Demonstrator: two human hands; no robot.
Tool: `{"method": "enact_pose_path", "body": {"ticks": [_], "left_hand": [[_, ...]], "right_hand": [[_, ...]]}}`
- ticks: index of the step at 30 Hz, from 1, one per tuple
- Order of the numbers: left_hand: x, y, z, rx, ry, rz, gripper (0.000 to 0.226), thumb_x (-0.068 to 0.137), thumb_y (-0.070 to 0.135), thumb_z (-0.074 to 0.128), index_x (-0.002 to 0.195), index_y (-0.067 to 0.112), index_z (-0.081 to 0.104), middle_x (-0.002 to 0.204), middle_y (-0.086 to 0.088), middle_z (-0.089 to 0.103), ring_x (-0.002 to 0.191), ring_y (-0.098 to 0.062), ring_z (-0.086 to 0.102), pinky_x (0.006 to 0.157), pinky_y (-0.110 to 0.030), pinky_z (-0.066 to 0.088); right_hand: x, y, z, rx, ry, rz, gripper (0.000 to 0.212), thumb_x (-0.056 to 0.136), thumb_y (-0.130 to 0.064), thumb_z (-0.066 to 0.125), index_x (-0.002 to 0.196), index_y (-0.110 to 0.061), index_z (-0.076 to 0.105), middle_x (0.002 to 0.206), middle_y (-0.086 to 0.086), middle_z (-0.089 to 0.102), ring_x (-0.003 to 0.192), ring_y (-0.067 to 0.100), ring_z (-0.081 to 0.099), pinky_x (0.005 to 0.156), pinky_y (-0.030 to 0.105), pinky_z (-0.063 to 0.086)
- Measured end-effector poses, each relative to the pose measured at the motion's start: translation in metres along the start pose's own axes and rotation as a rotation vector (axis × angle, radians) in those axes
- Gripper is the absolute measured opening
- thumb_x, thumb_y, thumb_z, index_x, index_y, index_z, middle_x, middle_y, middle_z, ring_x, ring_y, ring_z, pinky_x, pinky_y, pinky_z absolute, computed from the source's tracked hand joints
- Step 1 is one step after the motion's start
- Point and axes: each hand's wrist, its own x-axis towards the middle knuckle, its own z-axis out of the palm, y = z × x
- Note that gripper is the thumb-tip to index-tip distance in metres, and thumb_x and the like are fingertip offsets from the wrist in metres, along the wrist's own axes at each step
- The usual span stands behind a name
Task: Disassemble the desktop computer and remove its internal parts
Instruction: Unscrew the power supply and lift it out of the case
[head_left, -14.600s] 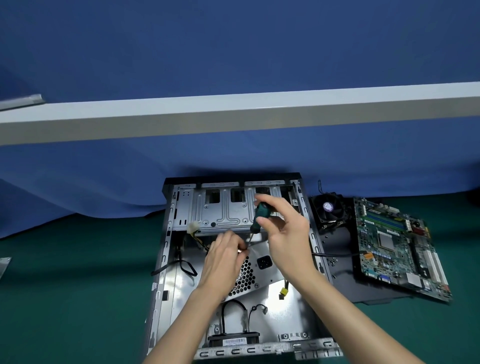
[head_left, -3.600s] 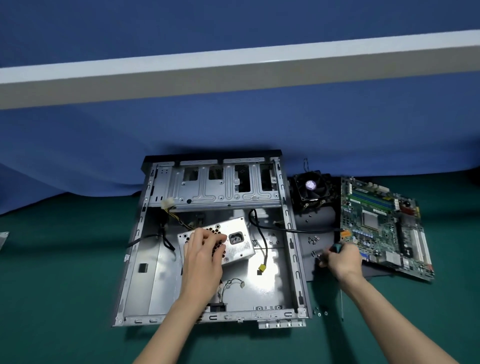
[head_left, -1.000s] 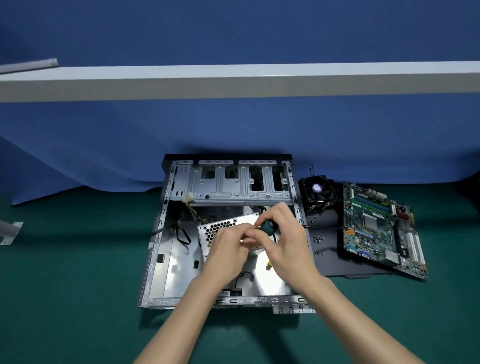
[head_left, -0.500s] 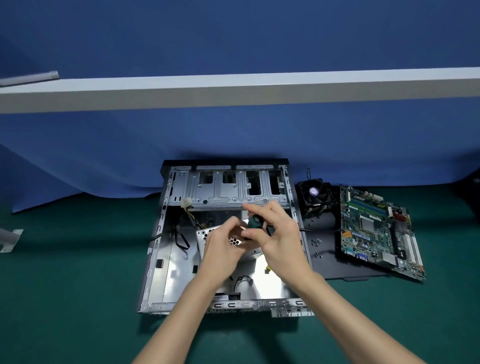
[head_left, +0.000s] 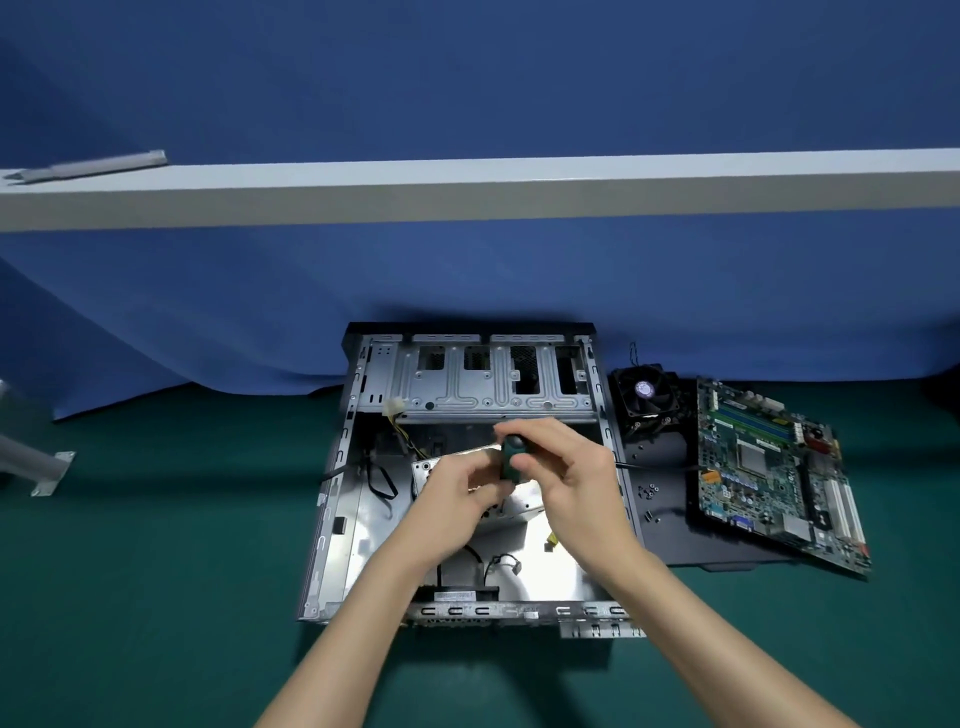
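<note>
Green matting covers the bench (head_left: 156, 545), and at its far left edge lies a grey metal bracket (head_left: 36, 465), well apart from the work. The open computer case (head_left: 332, 519) lies flat in the middle with its drive cage (head_left: 493, 384) at the far end, probably so that the inside faces up and can be reached with a tool.

Inside the case, the silver power supply (head_left: 426, 467) sits tilted and skewed, which suggests it is partly loose. The left hand (head_left: 457, 493) reaches forward from a nearly straight forearm, palm down. Its fingers curl over the box, seemingly to brace it. Whether they also touch the tool's shaft is hidden.

Just to the right, the green-handled screwdriver (head_left: 511, 457) stands nearly upright and points down at the power supply. The right hand (head_left: 576, 478) grips its handle, fingers wrapped around it and wrist cocked inward so the two hands almost meet. I take the step to be undoing a power supply screw.

Beside the case lies a black side panel (head_left: 660, 540), which serves as a parts tray. Loose screws (head_left: 649, 491) sit on it and the cooler fan (head_left: 644, 392) rests at its far end. The motherboard (head_left: 779, 467) is already out and overlaps the panel's right side.
</note>
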Motion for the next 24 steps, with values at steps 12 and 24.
{"method": "enact_pose_path", "body": {"ticks": [12,24], "left_hand": [[0.004,-0.002,0.008,0.053,0.112,-0.019,0.036,0.08,-0.011,0.055,0.081,0.025,0.06,0.075,-0.001,0.067,0.072,-0.011,0.062,0.067,-0.02,0.051],[0.008,-0.003,0.008,0.012,0.065,0.002,0.035,0.074,-0.009,0.063,0.089,0.023,0.06,0.071,0.005,0.066,0.067,-0.015,0.063,0.065,-0.027,0.054]], "right_hand": [[-0.003,0.0,0.0,-0.056,0.011,-0.018,0.029,0.085,-0.004,0.068,0.111,-0.017,0.071,0.118,-0.006,0.059,0.111,0.006,0.055,0.097,0.025,0.044],[0.001,0.003,0.007,-0.089,0.097,-0.01,0.029,0.08,-0.007,0.074,0.105,-0.02,0.07,0.102,-0.004,0.052,0.091,0.007,0.054,0.082,0.019,0.042]]}}
